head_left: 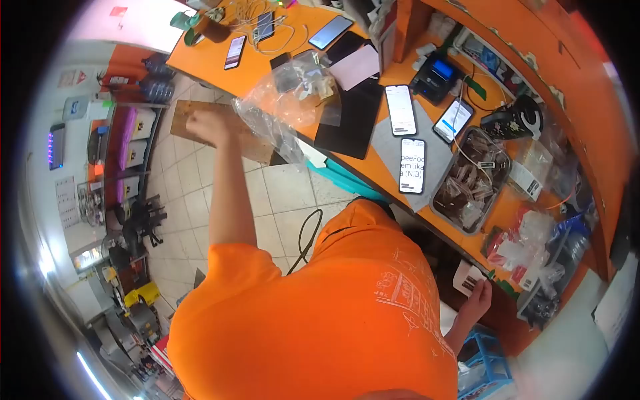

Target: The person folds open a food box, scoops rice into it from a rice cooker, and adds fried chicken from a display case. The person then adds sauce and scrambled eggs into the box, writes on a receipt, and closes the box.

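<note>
clock directions taken from the centre of the view. item: water bottles (157, 79), large, clear, at ten o'clock. item: left hand (207, 127), ten o'clock, arm stretched out, showing above a brown board (190, 115); fingers appear bent inward, but whether they are clenched or hold anything, cannot tell. item: slim phone (235, 53), lit, eleven o'clock, on the orange desk (200, 61). item: clear plastic bag (283, 100), crumpled, eleven o'clock, at the desk's edge. item: wide phone (331, 33), lit, twelve o'clock. item: upright-text phone (400, 110), one o'clock, and large-text phone (412, 166), two o'clock, both on a grey sheet (387, 143). item: black device (435, 79), blue screen, one o'clock. item: blue-button phone (454, 121), two o'clock, a pale cable across it. item: printed white card (467, 275), four o'clock, beside the desk's near edge, in the grasp of the right hand (478, 301), whose fingertips pinch its edge. item: metal tray (507, 170) of small packets, three o'clock. item: blue crate (501, 367), between four and five o'clock, below the right hand. item: black tumbler (501, 123), floral pattern, two o'clock.
</note>
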{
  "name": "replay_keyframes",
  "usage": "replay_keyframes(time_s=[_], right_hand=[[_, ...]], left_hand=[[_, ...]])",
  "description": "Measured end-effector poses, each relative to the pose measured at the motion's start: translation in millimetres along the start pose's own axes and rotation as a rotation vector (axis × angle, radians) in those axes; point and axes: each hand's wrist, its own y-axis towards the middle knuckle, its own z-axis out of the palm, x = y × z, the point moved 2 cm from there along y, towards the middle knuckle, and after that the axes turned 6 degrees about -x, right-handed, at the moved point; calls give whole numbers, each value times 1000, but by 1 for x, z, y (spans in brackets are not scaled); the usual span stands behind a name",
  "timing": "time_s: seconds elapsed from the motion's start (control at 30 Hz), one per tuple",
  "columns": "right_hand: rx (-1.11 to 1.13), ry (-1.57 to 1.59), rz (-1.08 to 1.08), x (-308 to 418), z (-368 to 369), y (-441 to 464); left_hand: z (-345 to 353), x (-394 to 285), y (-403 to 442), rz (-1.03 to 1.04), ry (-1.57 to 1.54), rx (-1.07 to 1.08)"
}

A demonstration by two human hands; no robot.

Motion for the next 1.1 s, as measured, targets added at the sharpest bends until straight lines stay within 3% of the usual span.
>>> replay_keyframes(time_s=[0.03, 0.1, 0.17, 0.23, 0.3, 0.37, 0.47, 0.5, 0.57, 0.6, 0.63, 0.67, 0.73, 0.9, 0.93, 1.1], right_hand=[[63, -64, -99, 6, 4, 9], [95, 16, -126, 11, 15, 26], [178, 105, -240, 28, 23, 32], [109, 94, -207, 46, 25, 28], [127, 111, -174, 51, 20, 27], [103, 59, -208, 41, 14, 22], [41, 116, -105, 12, 1, 8], [21, 121, -100, 10, 0, 0], [-6, 100, -60, 3, 1, -18], [-36, 171, -2, -9, 3, -25], [-58, 186, 17, -18, 3, -33], [-80, 219, 57, -21, 7, -41], [-82, 273, 118, -32, 12, -54], [-125, 270, 141, -37, 24, -67], [-98, 250, 130, -37, 25, -65], [-186, 329, 145, -26, 17, -64]], left_hand=[[-17, 40, 24, -284, -253, -243], [-23, 165, 40, -480, -368, -45], [-18, 167, 15, -776, 389, 502], [20, 132, 6, -444, 321, 699], [57, 119, 10, 518, 203, 1008], [109, 119, 17, -634, -522, 1099], [144, 59, 10, -595, -387, 945], [154, 73, 15, -591, -390, 966], [174, 102, 35, 416, 247, 1019], [172, 89, 32, 423, 350, 1035], [170, 78, 26, 274, 250, 1048], [159, 50, 9, -53, 68, 1062], [139, -3, -18, -303, -51, 1105], [128, -99, -83, -381, -27, 1425], [128, -115, -100, -277, -34, 1488], [170, -159, -198, -241, 125, 1703]])
